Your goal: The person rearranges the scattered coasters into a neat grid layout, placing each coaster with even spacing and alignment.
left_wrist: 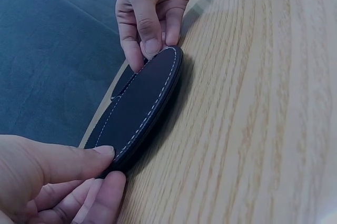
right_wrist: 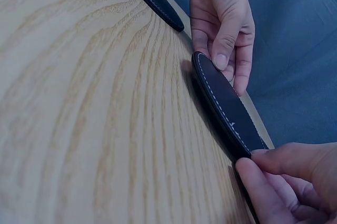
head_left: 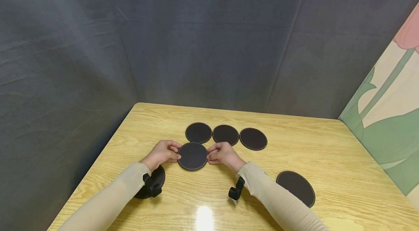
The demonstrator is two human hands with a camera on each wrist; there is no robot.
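A round black coaster (head_left: 193, 156) with pale stitching round its rim is held between both hands. My left hand (head_left: 163, 154) pinches its left edge, thumb on top and fingers beneath, as the left wrist view of the coaster (left_wrist: 139, 103) shows. At the opposite edge my right hand (head_left: 224, 155) pinches it the same way; the right wrist view has this hand (right_wrist: 295, 182) at lower right. The coaster is close over the wooden table, its shadow beside it. Just beyond it, a row holds a left coaster (head_left: 198, 132), a middle coaster (head_left: 225, 134) and a right coaster (head_left: 253, 138).
Under my left wrist lies another coaster (head_left: 158, 177), partly hidden by the sleeve and strap. One more coaster (head_left: 296, 188) is on the table (head_left: 343, 165) beside my right forearm. A grey curtain (head_left: 203, 42) hangs behind the table, and a flower-patterned cloth (head_left: 389, 114) is at right.
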